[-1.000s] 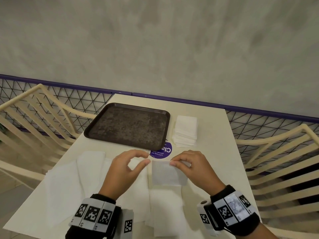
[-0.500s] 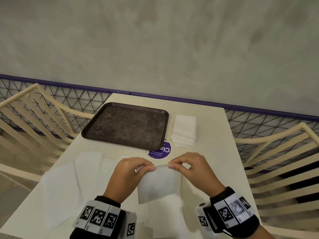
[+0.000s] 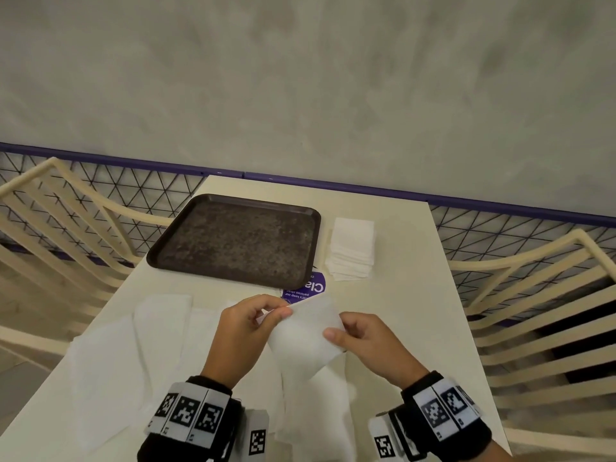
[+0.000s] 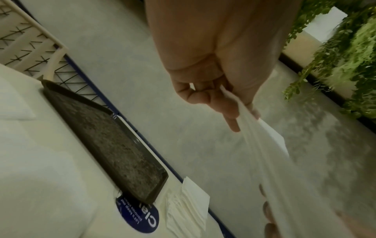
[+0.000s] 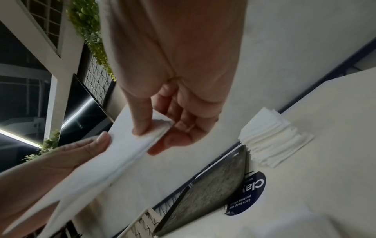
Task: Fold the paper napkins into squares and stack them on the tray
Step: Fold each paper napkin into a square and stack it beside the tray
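- A person sits at a pale table [image 3: 393,228] with both hands raised just above its near edge, holding one folded white paper napkin [image 3: 305,341] off the surface.
- The left hand [image 3: 240,331] pinches the napkin's upper left corner between thumb and fingers [image 4: 227,111].
- The right hand [image 3: 370,345] pinches the napkin's right edge, thumb on top and fingers [image 5: 173,141] curled beneath.
- The napkin shows layered edges in the right wrist view, so it looks part folded; the step in hand appears to be squaring it up.
- A dark tray [image 3: 186,235] lies toward the far left corner of the table, with no napkins on it.
- A stack of folded napkins [image 3: 353,248] sits just right of the tray, toward the far edge.
- Unfolded napkins [image 3: 133,345] lie spread along the near left of the table.
- The next move likely calls for lining up the edges, pressing the crease, then carrying the square forward to the tray.
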A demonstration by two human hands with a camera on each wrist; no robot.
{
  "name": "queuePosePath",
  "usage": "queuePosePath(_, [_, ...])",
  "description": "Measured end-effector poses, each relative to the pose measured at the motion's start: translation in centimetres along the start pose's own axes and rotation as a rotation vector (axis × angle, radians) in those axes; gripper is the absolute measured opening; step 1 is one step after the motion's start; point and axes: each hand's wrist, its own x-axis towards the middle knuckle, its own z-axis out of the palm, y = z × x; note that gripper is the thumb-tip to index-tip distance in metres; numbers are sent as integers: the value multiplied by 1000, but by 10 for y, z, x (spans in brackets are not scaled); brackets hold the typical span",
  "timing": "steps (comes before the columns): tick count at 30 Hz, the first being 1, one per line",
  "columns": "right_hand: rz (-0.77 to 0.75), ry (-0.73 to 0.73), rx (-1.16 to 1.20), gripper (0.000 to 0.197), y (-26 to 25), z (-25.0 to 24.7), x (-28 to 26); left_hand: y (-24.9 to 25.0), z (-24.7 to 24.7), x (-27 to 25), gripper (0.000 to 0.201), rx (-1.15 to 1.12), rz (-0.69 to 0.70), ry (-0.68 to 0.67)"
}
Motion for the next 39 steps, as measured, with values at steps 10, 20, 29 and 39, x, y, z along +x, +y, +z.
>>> queuePosePath(10, [194, 446, 70, 5, 29, -57, 43, -64, 45, -6, 5, 206, -426, -254])
queuePosePath(20, [318, 732, 176, 16, 44, -109, 151, -104, 96, -17, 51, 548, -510, -450])
queuePosePath(29, [392, 774, 2, 19, 69, -122, 209, -115, 93, -14, 22, 298, -513, -337])
queuePosePath(39, [315, 819, -179, 51, 71, -105, 188, -102, 85, -8, 18, 113, -531, -266])
